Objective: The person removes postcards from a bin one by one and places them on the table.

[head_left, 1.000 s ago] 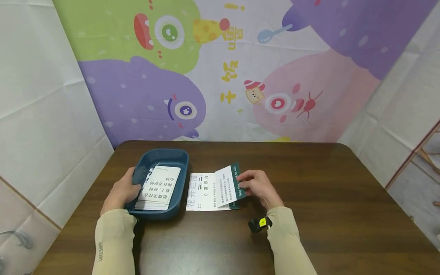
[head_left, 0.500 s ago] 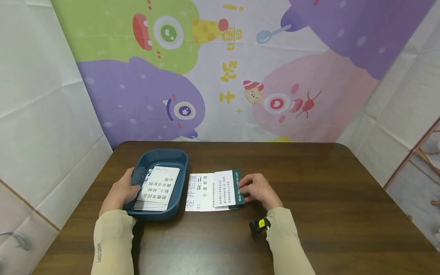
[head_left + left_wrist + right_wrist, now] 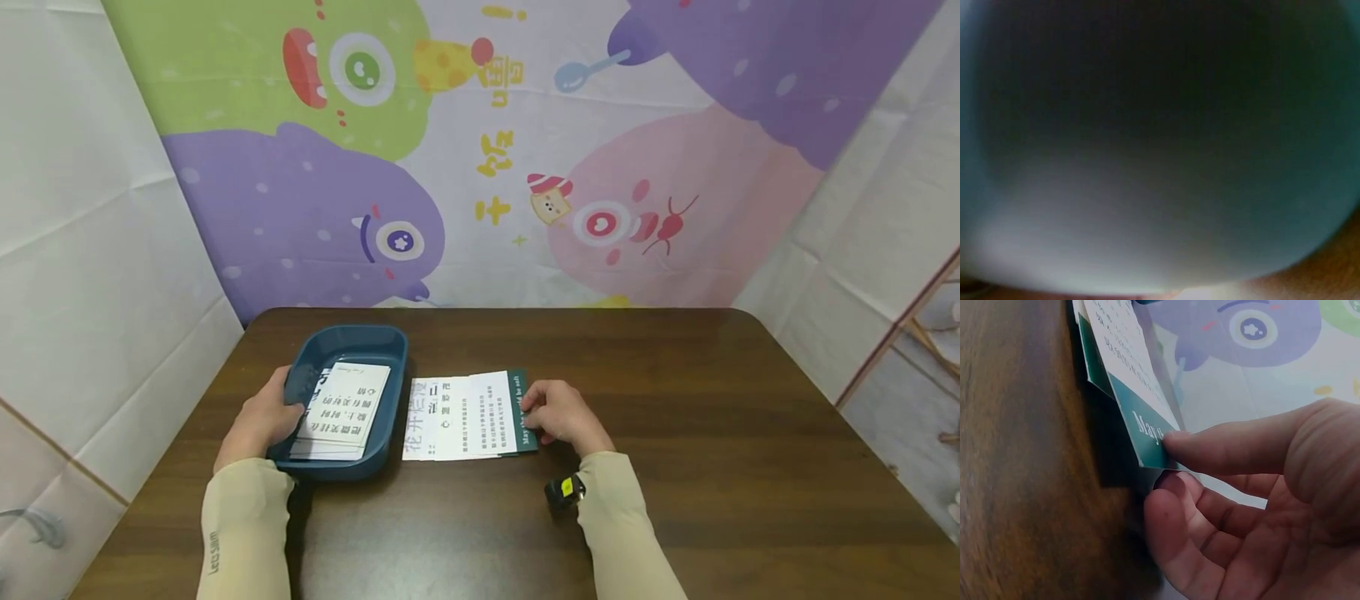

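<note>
My left hand (image 3: 258, 421) grips the left side of a dark blue tray (image 3: 398, 392), its thumb over the rim. White cards (image 3: 348, 408) printed with Chinese characters lie inside, toward the tray's near end. To the right of the tray, white printed cards (image 3: 450, 425) overlap in a row on the table. My right hand (image 3: 566, 417) pinches the right end of the topmost card (image 3: 495, 412), white with a green band lettered in English. In the right wrist view, thumb and fingers hold that card's green corner (image 3: 1147, 447), and another green edge shows below it. The left wrist view is dark and blurred.
The brown wooden table (image 3: 465, 533) has a rounded far edge. Behind it hangs a cartoon-printed cloth (image 3: 480, 275), with white panels (image 3: 90, 250) at both sides. A black wrist device (image 3: 564, 493) hangs at the right cuff.
The card in my right hand has turned from a slant to line up with the row and come down nearer to it. My left hand stays on the tray.
</note>
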### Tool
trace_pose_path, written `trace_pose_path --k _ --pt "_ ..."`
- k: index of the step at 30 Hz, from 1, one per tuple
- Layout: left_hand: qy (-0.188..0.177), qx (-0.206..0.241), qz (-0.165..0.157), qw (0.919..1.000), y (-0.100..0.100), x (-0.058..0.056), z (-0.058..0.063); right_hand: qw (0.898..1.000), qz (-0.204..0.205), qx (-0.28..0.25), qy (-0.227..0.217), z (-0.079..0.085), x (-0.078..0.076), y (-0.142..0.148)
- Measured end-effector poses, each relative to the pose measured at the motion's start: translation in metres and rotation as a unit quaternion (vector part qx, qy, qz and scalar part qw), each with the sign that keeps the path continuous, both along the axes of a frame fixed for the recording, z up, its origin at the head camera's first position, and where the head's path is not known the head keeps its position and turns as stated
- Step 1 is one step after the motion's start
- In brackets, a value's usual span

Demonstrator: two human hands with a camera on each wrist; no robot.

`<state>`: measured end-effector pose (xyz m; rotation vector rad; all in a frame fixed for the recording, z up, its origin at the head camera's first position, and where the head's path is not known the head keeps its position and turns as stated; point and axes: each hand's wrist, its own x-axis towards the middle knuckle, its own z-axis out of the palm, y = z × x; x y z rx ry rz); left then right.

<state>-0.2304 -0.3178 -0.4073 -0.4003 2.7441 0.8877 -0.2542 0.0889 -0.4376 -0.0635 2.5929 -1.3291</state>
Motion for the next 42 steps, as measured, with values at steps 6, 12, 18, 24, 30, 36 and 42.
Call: trace_pose_path --k 6,12,18,24,30,36,42 --pt "0.000 -0.004 -0.001 1.0000 -0.0008 -0.0001 0.0003 1.000 0.006 0.023 0.006 0.0018 0.0004 -0.0031" --pt "0.004 -0.009 -0.005 0.9999 -0.0024 0.0003 0.0003 0.999 0.015 0.038 0.008 0.0024 0.0001 -0.0036" --pt "0.001 -0.005 0.003 1.0000 -0.0017 0.0005 0.0000 1.000 0.013 0.024 0.000 0.0035 0.0008 0.0002" --pt "-0.002 -0.002 0.006 1.0000 -0.0005 0.0004 0.0000 0.999 0.021 0.049 0.010 0.0021 0.0018 -0.0004" --pt "0.001 -0.004 0.004 1.0000 0.0006 0.0002 -0.0001 0.997 0.021 0.072 0.017 0.0008 0.0021 -0.0032" --pt "0.001 -0.002 -0.002 1.0000 -0.0003 0.0002 0.0000 0.996 0.024 0.086 0.020 -0.0002 0.0018 -0.0050" --pt "0.006 -0.007 -0.003 0.9999 -0.0002 -0.0003 -0.0006 0.996 0.025 0.087 0.021 -0.0015 0.0014 -0.0067"
